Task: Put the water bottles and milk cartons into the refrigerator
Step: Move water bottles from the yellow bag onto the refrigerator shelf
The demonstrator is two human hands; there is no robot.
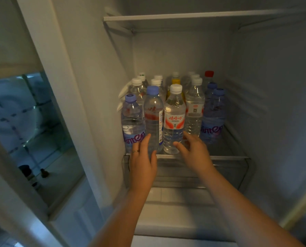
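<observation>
From the head view, both hands reach into the open white-walled refrigerator (255, 68) toward the front row of bottles standing on a clear glass shelf (220, 154). The left hand (142, 159), a ring on one finger, is open, its fingers spread around the base of the clear ribbed plastic bottle with a blue cap and red label (153, 120); whether the palm presses the plastic cannot be told. The right hand (195, 154) is also open and loosely curled, thumb and fingers flanking the foot of the clear plastic bottle with a white cap and red-and-white label (174, 120), touching or just short of it.

Both bottles stand upright, long axes vertical, directly ahead of and just above the fingertips, at the shelf's front lip. Each hand is nearest its own bottle, so a nudge backward looks like the step in hand.

Beside them stand a blue-capped bottle with a purple label (131, 125) on the left and a matching purple-labelled bottle (213, 120) on the right. Behind are more white-capped clear bottles, a yellow bottle (175, 82) and a red-capped bottle (209, 75). The thin plastic is smooth, glossy and likely yields under a squeeze. No milk cartons show.
</observation>
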